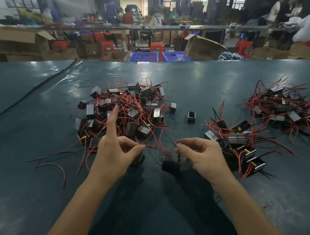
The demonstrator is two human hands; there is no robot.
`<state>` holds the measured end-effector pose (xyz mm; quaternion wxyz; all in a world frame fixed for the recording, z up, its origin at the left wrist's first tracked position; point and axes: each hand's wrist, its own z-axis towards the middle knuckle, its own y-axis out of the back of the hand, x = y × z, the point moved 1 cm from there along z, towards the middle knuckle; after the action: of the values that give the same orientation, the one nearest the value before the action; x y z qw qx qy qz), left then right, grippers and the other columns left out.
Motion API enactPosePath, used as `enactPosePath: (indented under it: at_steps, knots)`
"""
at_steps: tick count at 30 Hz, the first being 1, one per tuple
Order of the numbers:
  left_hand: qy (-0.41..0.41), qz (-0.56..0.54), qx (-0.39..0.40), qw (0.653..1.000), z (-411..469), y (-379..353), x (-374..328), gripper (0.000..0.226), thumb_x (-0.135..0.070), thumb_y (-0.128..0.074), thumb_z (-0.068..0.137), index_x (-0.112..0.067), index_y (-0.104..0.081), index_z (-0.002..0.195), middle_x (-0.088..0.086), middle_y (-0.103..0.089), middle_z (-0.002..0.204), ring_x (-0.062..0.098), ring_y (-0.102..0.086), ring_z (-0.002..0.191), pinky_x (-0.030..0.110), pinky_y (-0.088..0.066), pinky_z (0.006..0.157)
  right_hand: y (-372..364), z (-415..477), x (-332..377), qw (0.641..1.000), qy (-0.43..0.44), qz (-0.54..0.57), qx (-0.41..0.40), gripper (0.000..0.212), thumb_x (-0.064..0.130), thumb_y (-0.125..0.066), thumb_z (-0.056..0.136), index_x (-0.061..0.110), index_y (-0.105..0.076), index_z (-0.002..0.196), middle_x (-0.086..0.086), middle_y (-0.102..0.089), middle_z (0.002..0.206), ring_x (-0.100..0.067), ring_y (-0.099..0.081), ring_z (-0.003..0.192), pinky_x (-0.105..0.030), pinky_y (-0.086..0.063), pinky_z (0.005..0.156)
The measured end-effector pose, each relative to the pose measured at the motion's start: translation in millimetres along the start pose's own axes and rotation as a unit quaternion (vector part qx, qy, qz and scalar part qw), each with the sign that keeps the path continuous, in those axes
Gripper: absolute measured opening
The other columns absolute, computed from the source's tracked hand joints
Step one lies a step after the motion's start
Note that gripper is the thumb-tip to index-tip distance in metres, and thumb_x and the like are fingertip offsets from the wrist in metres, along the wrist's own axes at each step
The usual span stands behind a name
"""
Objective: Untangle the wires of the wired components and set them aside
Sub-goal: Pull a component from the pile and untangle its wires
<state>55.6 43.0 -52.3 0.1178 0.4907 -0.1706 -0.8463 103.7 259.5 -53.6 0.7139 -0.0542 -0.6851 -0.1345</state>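
Note:
A tangled heap of small black-and-silver wired components (127, 109) with red and black wires lies on the dark green table (42, 189). My left hand (114, 157) pinches a red wire (150, 146) between thumb and middle finger, index finger pointing out over the heap; a component (138, 159) sits under its palm. My right hand (202, 158) pinches a thin wire end at its fingertips, just above one component (170, 157) that hangs or rests between my hands. Two groups of separated components lie to the right, one near (237, 146) and one farther (286, 109).
A single component (191, 116) stands alone between the heap and the right groups. Loose red and black wires (59, 168) trail left of the heap. A black seam (30, 91) crosses the table's far left. Beyond the far edge are cardboard boxes, blue crates (143, 57), red stools and people.

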Motion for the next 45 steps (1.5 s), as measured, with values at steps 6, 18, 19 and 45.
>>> enactPosePath:
  at_steps: [6,18,19,45]
  knots:
    - [-0.047,-0.102,-0.054,0.992,-8,-13,-16,0.075,-0.034,-0.078,0.07,-0.044,-0.036,0.131,-0.008,-0.073,0.073,0.008,-0.07,0.063,0.019,-0.056,0.064,-7,-2,1,0.997,0.068,-0.02,-0.016,0.003,0.023,-0.075,0.083,0.021,-0.075,0.08,0.001,-0.074,0.075,-0.007,-0.062,0.063,-0.016,-0.052,0.063]
    - [0.012,-0.144,0.064,0.987,-13,-30,-27,0.007,-0.019,-0.071,0.084,-0.015,-0.076,0.085,-0.003,-0.074,0.073,0.013,-0.072,0.068,0.021,-0.056,0.065,-25,-14,4,0.993,0.112,-0.006,0.043,0.012,0.015,-0.062,0.093,0.013,-0.07,0.083,0.0,-0.074,0.075,-0.016,-0.071,0.07,-0.028,-0.058,0.064]
    - [0.017,-0.143,0.066,0.987,-14,-30,-27,0.008,-0.023,-0.071,0.082,-0.017,-0.075,0.085,-0.004,-0.074,0.074,0.011,-0.072,0.069,0.019,-0.055,0.065,-26,-15,5,0.992,0.114,-0.003,0.046,0.014,0.015,-0.061,0.093,0.013,-0.071,0.083,0.0,-0.074,0.076,-0.016,-0.071,0.071,-0.03,-0.059,0.067]
    - [0.098,-0.168,0.052,0.98,-15,-37,-20,0.012,-0.011,-0.067,0.09,-0.023,-0.069,0.091,-0.002,-0.074,0.077,0.015,-0.069,0.062,0.021,-0.053,0.054,-26,-15,3,0.993,0.104,0.046,0.011,0.021,0.015,-0.074,0.084,0.02,-0.06,0.099,0.001,-0.073,0.078,-0.008,-0.069,0.068,-0.013,-0.048,0.055]
